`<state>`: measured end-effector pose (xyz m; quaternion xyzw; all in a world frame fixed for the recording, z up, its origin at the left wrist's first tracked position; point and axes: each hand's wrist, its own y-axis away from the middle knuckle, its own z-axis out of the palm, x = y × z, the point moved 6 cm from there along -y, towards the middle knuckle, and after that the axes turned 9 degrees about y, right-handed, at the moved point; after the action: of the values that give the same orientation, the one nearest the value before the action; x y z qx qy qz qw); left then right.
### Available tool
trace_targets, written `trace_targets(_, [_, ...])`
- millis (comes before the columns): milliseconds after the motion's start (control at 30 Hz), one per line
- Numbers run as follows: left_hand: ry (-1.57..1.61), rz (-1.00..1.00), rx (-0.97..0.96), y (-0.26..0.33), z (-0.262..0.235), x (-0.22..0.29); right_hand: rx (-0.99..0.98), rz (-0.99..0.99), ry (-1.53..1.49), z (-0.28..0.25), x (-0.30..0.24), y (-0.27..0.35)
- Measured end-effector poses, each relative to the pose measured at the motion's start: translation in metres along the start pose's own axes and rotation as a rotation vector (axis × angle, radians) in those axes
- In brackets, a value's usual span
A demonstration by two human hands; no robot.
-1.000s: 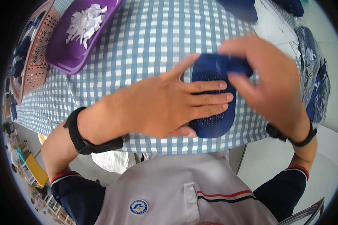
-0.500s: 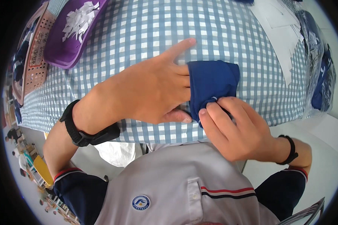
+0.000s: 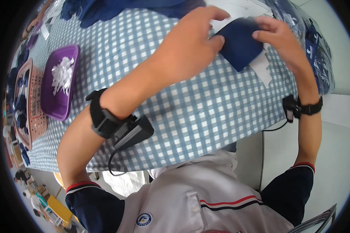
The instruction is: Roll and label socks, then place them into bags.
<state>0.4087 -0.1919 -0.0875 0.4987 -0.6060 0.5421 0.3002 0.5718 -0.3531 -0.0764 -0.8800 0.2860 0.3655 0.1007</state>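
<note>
On the blue-and-white checked surface (image 3: 179, 120), a pink perforated plastic basket (image 3: 38, 126) holds dark blue items (image 3: 21, 109), and the purple plastic tray (image 3: 53, 108) beside it holds white strips (image 3: 62, 75). The left hand (image 3: 192, 42), thumb and forefinger spread, touches the left edge of a navy fabric piece (image 3: 240, 46) above white paper (image 3: 263, 70), any grip by its hidden fingers unclear; the right hand (image 3: 275, 35) pinches its upper-right edge. Light, even tension should prevent creases.
</note>
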Motion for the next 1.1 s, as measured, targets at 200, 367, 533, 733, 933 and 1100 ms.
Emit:
trace_targets(200, [-0.603, 0.414, -0.351, 0.004, 0.049, -0.005, 0.173, -0.330, 0.534, 0.005, -0.030, 0.018])
trace_targets(367, [-0.556, 0.290, -0.443, 0.005, 0.050, -0.007, -0.087, -0.589, 0.657, 0.049, -0.009, 0.015])
trace_targets(533, [-0.633, 0.234, -0.536, 0.002, 0.055, -0.002, -0.061, -0.661, 0.668, 0.045, 0.005, 0.007])
trace_targets(733, [-0.657, 0.155, -0.526, 0.021, 0.039, 0.022, 0.258, -0.350, 0.205, -0.034, -0.010, 0.024])
trace_targets(933, [-0.737, 0.038, -0.503, 0.056, 0.013, 0.076, 0.636, 0.310, 0.431, -0.150, 0.106, 0.123])
trace_targets(1100, [-0.748, 0.121, -0.481, 0.058, 0.011, 0.089, 0.548, 0.397, 0.108, -0.155, 0.176, 0.140])
